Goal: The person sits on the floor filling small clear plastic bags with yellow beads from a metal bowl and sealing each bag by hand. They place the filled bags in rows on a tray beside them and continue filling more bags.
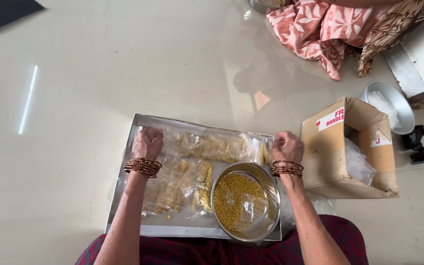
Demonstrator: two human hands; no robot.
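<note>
Left hand: I see my left hand point(147, 143) curled into a loose fist at the far left part of the clear plastic sheet point(199, 132); the fingers are folded under and seem to pinch its edge, though I cannot tell exactly how much plastic they hold.

Right hand: my right hand point(286, 146) is likewise closed, knuckles up, at the far right end of the same sheet, just beside the cardboard box.

Wrists: each carries a stack of thin brown and gold bangles point(143, 167).

Clear plastic sheet: it is stretched between my two fists, over the far half of the tray.

Tray: a flat rectangular steel tray point(123, 196) lies on the floor directly in front of my knees.

Packets: small clear packets of tiny golden beads point(207, 146) lie scattered on the tray beneath the plastic.

Bowl: a round steel bowl filled with loose golden beads point(244, 201) sits on the near right corner of the tray, with a crumpled bit of clear plastic on top of the beads.

Box: an open brown cardboard box point(352, 147) stands to the right of the tray, clear plastic inside it.

Background: a white round basin point(393, 105) lies beyond the box; another person's pink leaf-patterned cloth point(320, 29) shows at the top.

Floor: glossy beige tiles point(74, 88).
</note>
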